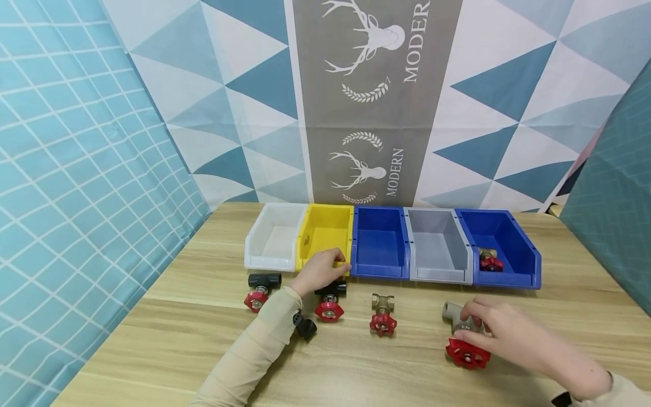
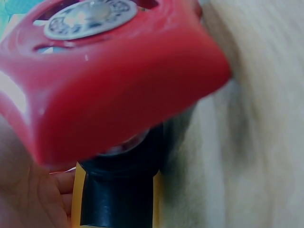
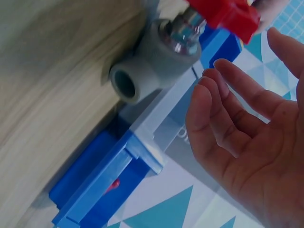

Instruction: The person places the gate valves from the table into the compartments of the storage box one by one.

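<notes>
My left hand (image 1: 321, 270) is at the front lip of the yellow bin (image 1: 325, 217), fingers loosely bent. Just below it lies a black pipe-tee valve with a red handwheel (image 1: 329, 311); that handwheel (image 2: 128, 90) fills much of the left wrist view. My right hand (image 1: 513, 333) hovers beside a grey angled valve (image 1: 460, 317) with a red handwheel (image 1: 468, 354). In the right wrist view, its loosely bent fingers (image 3: 232, 104) stand apart from the grey valve body (image 3: 161, 61).
White (image 1: 277, 263), blue (image 1: 380, 271) and grey (image 1: 441, 275) bins continue the row. The right-hand blue bin (image 1: 508, 280) contains a brass valve with a red wheel (image 1: 490, 261). Another black valve (image 1: 263, 281) lies left, a brass valve (image 1: 382, 305) mid-table (image 1: 356, 373).
</notes>
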